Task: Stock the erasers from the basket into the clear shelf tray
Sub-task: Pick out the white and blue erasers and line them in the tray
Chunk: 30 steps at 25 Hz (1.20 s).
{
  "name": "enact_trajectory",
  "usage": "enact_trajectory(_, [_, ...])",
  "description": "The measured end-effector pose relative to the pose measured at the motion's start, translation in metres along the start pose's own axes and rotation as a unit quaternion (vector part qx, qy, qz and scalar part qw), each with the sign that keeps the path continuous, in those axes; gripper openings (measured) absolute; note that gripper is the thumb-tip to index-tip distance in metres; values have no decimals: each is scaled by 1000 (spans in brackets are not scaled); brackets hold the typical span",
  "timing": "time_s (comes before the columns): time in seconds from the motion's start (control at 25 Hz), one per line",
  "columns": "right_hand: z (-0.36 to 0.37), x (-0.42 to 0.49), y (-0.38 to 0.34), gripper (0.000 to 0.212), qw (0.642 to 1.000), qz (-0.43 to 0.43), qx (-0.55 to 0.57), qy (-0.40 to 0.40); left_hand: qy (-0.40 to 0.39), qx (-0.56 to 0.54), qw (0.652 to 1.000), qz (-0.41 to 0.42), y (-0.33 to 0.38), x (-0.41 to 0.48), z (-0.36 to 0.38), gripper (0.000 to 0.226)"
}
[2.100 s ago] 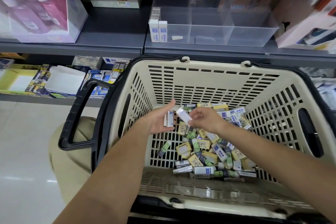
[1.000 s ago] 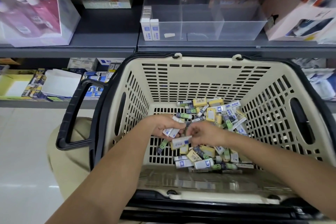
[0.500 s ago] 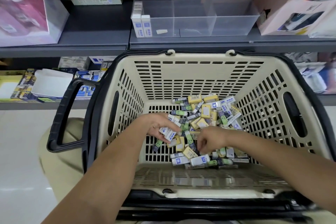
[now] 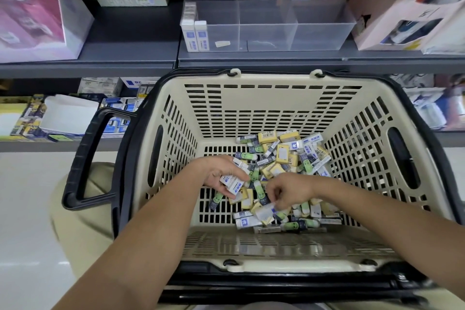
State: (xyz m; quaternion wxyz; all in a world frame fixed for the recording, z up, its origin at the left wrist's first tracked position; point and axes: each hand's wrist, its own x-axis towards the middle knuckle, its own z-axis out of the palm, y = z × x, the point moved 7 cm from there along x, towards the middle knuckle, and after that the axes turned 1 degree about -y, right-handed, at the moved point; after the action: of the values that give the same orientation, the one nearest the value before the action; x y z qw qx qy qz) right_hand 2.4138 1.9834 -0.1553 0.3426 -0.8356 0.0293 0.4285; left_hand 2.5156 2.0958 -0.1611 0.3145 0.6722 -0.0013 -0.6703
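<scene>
A cream basket (image 4: 251, 108) with a black rim holds a loose pile of erasers (image 4: 284, 156) in white, yellow and green wrappers. My left hand (image 4: 221, 173) is low in the basket and grips a few white-and-blue erasers (image 4: 232, 182). Just right of it, my right hand (image 4: 289, 192) pinches a white eraser (image 4: 264, 212) at the near edge of the pile. On the grey shelf above stands the clear tray (image 4: 322, 30) with dividers. Its left compartment has a row of white erasers (image 4: 196, 35) standing upright.
A black basket handle (image 4: 85, 156) hangs off the left side. Pink glue boxes (image 4: 32, 12) stand at the shelf's left and a pink-white box (image 4: 407, 22) sits right of the tray. A lower shelf (image 4: 63, 118) holds stationery packs. The pale floor (image 4: 22, 221) is at the left.
Both hands came down from above the pile into it. My right hand handed its white eraser toward the left hand, then moved right and took hold of another eraser.
</scene>
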Motion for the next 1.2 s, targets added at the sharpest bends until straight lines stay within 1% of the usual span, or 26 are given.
enact_trajectory(0.08, [-21,-6,-4,10,990,-7,131,48,-17,-10,1000,2,2,0,4,43])
enact_trajectory(0.16, [-43,-12,-9,7,964,-24,236,119,-29,-25,999,20,7,-2,8,40])
enact_trajectory(0.24, [-63,-19,-12,12,936,-38,298,182,-24,-50,997,53,15,-3,10,50])
enact_trajectory(0.28, [-70,-22,-12,15,924,-43,326,197,-20,-65,995,71,21,-5,10,51])
enact_trajectory(0.4, [-87,-31,-15,20,895,-80,402,177,-7,-113,986,127,44,-16,6,29])
enact_trajectory(0.48, [-107,-39,-20,20,887,-104,406,193,10,-148,977,155,61,-28,-4,23])
enact_trajectory(0.52, [-118,-43,-22,16,886,-108,391,223,16,-161,972,171,70,-35,-8,21])
enact_trajectory(0.6, [-142,-50,-30,7,891,-96,325,302,30,-171,964,200,89,-50,-17,22])
enact_trajectory(0.68, [-159,-53,-39,10,891,-95,273,349,50,-164,960,221,106,-66,-25,26])
enact_trajectory(0.76, [-170,-53,-50,13,886,-111,282,351,61,-164,951,254,121,-82,-35,24])
enact_trajectory(0.92, [-198,-55,-76,13,865,-151,324,352,63,-247,925,283,134,-107,-54,12])
enact_trajectory(1.04, [-231,-61,-109,9,861,-182,310,361,66,-281,899,331,143,-123,-71,8])
enact_trajectory(1.12, [-258,-65,-131,14,845,-208,298,391,109,-287,869,387,154,-139,-94,10])
enact_trajectory(1.2, [-291,-63,-146,16,818,-216,283,451,198,-268,835,438,163,-151,-121,10])
